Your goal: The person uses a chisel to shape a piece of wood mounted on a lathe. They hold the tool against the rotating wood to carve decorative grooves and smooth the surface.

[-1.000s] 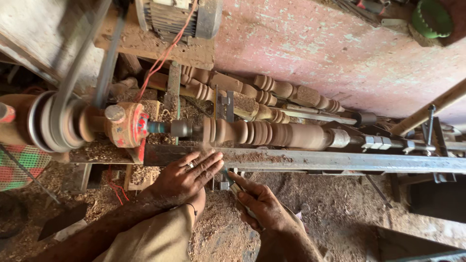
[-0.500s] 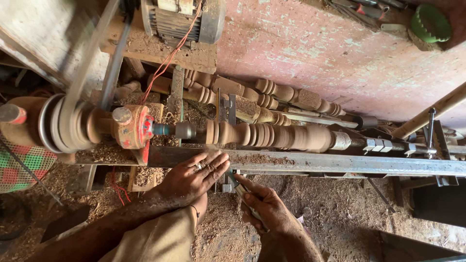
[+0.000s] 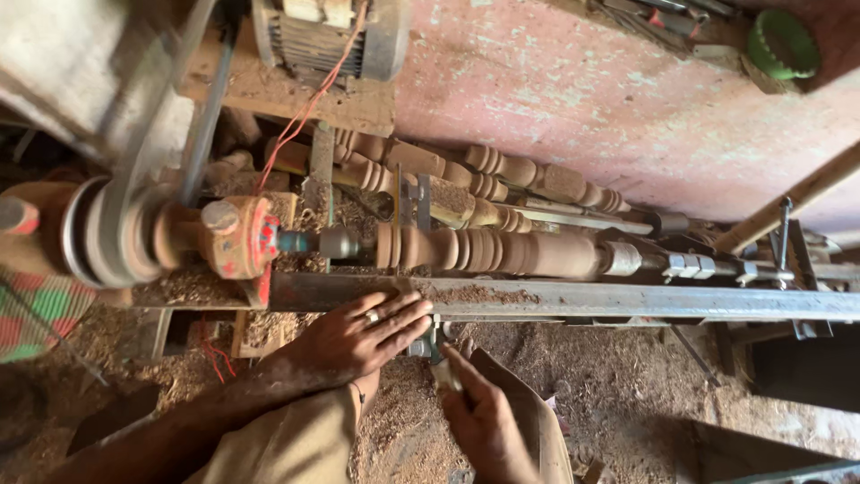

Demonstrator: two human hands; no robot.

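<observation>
Two hands are at work nearest the camera, low in the view. My right hand is closed around a small pale object, too blurred to name, just below the steel rail. My left hand lies spread and flat, holding nothing, with the fingers resting against the near edge of the steel rail; a ring shows on one finger. Sawdust covers the floor beneath both hands.

Beyond the rail, the turned spindle sits mounted lengthwise on the lathe, ribbed at its left end and plain at its right, clear of both hands. Its left end meets the drive centre, next to the red bearing block and the belt pulley. I cannot tell whether the spindle is turning.

Assessment: for sound work here I judge the left hand should stay braced on the rail, fingers kept on the near side of it, well away from the spindle and pulley. The sleeve should be kept back.

Farther off lie spare turned legs against the pink wall, with a motor above.
</observation>
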